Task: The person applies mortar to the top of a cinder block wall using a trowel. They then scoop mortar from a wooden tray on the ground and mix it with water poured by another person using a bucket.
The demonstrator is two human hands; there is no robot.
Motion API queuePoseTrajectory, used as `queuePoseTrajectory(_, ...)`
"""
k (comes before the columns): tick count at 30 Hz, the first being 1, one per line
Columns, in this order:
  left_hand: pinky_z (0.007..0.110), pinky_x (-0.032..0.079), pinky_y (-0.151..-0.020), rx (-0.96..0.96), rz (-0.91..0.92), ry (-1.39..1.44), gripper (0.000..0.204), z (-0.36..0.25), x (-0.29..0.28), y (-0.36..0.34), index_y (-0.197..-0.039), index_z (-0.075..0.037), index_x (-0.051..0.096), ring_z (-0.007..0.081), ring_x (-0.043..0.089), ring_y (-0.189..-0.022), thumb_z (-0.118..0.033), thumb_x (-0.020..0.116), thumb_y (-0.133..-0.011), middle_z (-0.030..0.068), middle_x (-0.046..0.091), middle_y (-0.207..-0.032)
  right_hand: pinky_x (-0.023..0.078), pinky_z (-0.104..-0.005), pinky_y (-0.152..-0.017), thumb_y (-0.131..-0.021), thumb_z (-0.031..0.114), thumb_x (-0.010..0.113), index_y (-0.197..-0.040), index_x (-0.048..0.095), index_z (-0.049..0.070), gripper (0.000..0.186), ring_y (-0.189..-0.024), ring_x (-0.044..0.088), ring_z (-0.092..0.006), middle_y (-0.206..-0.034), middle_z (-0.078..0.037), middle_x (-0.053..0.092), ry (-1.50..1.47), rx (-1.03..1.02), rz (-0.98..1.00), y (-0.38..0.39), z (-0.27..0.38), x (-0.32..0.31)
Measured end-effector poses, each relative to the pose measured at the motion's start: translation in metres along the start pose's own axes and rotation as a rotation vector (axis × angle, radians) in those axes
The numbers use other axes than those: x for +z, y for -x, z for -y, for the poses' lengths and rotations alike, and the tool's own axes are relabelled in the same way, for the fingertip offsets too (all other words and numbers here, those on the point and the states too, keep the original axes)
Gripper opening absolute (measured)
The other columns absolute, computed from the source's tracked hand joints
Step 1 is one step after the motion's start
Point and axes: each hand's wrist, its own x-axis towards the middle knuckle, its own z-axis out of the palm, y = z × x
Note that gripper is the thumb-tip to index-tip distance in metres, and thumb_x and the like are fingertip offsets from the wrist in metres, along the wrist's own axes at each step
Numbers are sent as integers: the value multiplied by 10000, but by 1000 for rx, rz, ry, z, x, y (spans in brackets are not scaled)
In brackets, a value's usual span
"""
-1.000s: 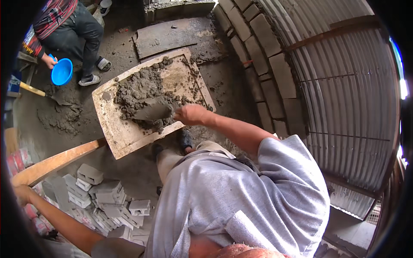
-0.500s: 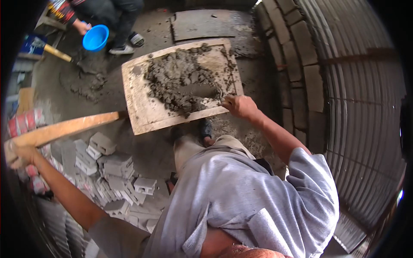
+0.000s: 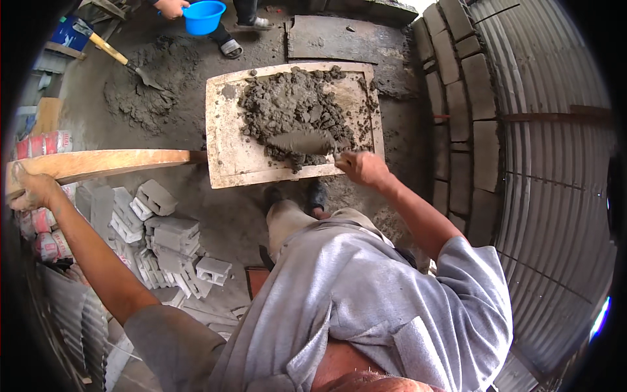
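My right hand (image 3: 366, 170) is closed on the handle of a trowel (image 3: 302, 142). The trowel's blade, somewhat blurred, lies at the near edge of a heap of wet grey mortar (image 3: 287, 104). This heap sits on a pale rectangular board (image 3: 228, 171) with a raised rim, in front of my feet. Far to the left, my left hand (image 3: 34, 189) grips the end of a wooden beam (image 3: 124, 161), thumb against its side. The beam's other end reaches the board's left edge.
Concrete hollow blocks (image 3: 171, 238) are stacked lower left, beside red-and-white sacks (image 3: 44, 221). A shovel (image 3: 121, 55) stands in mortar on the floor. Another person's hand (image 3: 171, 8) holds a blue dipper (image 3: 205, 17). A block wall (image 3: 457, 98) and corrugated sheeting (image 3: 542, 170) line the right.
The view has shifted slightly. The other person's blue dipper has moved right and farther away, uncovering the shovel blade. My right hand keeps the trowel at the mortar; my left stays on the beam.
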Motion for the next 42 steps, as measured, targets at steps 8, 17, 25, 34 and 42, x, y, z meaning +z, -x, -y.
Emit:
queuePoseTrajectory(8, 495, 494, -843, -94, 33, 140, 616, -73, 7, 38, -1066, 53, 548, 374, 609, -945, -387, 810, -725, 238, 583, -1042, 539, -475, -836, -942, 536, 513, -1093, 689, 138, 461, -960, 678, -362, -1007, -163, 714, 62, 174, -3, -42, -17, 53)
queuePoseTrajectory(17, 496, 522, -743, -74, -19, 112, 374, -76, -2, 33, -1023, -51, 641, 364, 659, -869, -355, 720, -821, 192, 654, -991, 485, -455, -695, -951, 409, 569, -874, 632, -8, 429, -730, 627, -395, -761, -254, 616, -130, 271, -167, 32, -134, -9)
queuePoseTrajectory(25, 496, 548, -655, -26, -99, 66, 217, -125, -15, 45, -984, -143, 723, 355, 704, -802, -327, 640, -907, 151, 717, -946, 447, -362, -466, -1005, 432, 490, -851, 634, 21, 462, -436, 521, -155, -549, -52, 535, -328, 389, 190, 37, -124, 61)
queuePoseTrajectory(34, 437, 552, -749, -175, -212, 305, 487, -146, -13, 50, -1004, 32, 685, 270, 684, -839, -349, 827, -736, 192, 702, -1005, 448, -342, -483, -978, 415, 550, -831, 607, 20, 426, -495, 532, -148, -594, -48, 541, -285, 494, 109, 74, -125, 38)
queuePoseTrajectory(42, 466, 551, -681, -160, -147, 215, 357, -118, -6, 43, -1019, -56, 699, 311, 697, -794, -323, 748, -788, 168, 719, -957, 508, -400, -619, -971, 513, 524, -941, 641, -34, 559, -580, 607, -235, -621, -132, 583, -187, 250, 282, -46, -46, 77)
